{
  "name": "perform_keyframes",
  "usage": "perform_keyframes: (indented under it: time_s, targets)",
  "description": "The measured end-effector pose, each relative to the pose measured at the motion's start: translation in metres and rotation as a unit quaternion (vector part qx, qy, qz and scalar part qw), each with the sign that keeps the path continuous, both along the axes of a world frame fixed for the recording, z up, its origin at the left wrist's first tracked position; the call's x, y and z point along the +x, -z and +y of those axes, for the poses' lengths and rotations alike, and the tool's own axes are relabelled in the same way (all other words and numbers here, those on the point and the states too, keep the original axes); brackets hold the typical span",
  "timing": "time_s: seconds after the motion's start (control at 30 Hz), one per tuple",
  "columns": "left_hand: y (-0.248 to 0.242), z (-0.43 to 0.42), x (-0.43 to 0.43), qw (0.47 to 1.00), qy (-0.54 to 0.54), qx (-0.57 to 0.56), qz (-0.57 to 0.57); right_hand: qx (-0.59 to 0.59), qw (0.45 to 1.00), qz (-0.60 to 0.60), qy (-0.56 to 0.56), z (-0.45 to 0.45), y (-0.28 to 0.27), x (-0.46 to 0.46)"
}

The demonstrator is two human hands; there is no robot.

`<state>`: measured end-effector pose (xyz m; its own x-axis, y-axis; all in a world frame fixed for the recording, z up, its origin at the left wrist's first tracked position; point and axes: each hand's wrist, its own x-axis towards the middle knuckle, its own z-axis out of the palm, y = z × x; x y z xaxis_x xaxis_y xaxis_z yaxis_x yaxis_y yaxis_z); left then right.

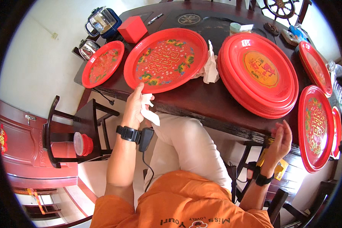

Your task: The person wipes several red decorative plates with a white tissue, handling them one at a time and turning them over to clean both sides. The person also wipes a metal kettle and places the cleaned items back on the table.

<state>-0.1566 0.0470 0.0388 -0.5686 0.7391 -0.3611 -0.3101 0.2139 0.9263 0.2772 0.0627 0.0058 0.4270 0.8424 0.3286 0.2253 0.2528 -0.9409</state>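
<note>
My left hand (136, 107) holds a crumpled white tissue (150, 112) against its palm; its fingertips are at the near left rim of a large round red tray (165, 61) with a flower pattern. To the right of that tray lies crumpled tissue (211, 67). A stack of round red trays (259, 71) stands right of the tissue, the top one bearing a yellow round print. My right hand (280, 141) is raised near the table's front edge, below the stack, slightly blurred, with nothing seen in it. A smaller red tray (103, 65) lies at the left.
On the dark wooden table (196, 99) are a red box (132, 29), a glass kettle (102, 22), a steel kettle (88, 49), a pen (155, 18) and a lidded jar (239, 28). More red trays (315, 129) stand at the right. A dark wooden chair (85, 128) holds red-and-white plastic containers (82, 144).
</note>
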Motion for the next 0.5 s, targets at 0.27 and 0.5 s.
perform_keyframes:
  time_s: [0.27, 0.5]
  targets:
    - [-0.006, -0.006, -0.004, 0.997, -0.014, 0.065, -0.037, -0.094, 0.967, 0.073, -0.226, -0.027, -0.019, -0.057]
    - [-0.028, -0.094, 0.030, 0.973, -0.060, 0.220, 0.039, -0.160, 0.860, 0.209, -0.437, -0.034, -0.052, -0.123]
